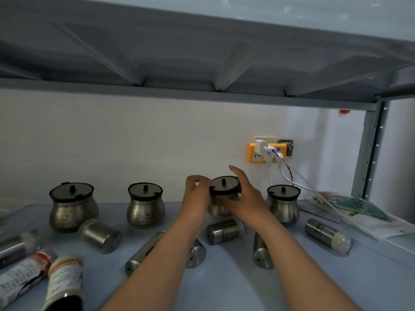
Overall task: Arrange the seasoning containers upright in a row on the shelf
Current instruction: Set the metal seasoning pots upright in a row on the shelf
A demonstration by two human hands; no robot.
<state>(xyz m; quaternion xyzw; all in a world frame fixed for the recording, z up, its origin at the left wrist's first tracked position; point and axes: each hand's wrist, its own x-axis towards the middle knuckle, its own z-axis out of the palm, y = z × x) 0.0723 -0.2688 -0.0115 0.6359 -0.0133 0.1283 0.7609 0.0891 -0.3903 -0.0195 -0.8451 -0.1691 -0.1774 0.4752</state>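
From the head camera, both forearms reach forward over the blue-grey shelf toward the back wall, where four round-bellied steel seasoning pots with dark lids stand upright in a rough row: the far-left pot, the second pot, the third pot between the hands, and the right-hand pot. The left hand sits at the third pot's left side, fingers curled together and pinching at the rim of its lid. The right hand wraps the pot's right flank, palm against the belly and fingers spread partly apart, the upper ones arching over the lid's far edge. The lid looks slightly tilted, so this two-handed hold is probably meant to seat it or square the pot into line with its neighbours. Both wrists are nearly straight, the elbows low and out of frame. Most of the job remains: in front of the pots several steel shakers lie on their sides, among them a short one by the far-left pot, one just below the hands, and one with a clear cap to the right; two labelled canisters lie at lower left. A yellow wall socket with trailing cables sits behind the right-hand pot.
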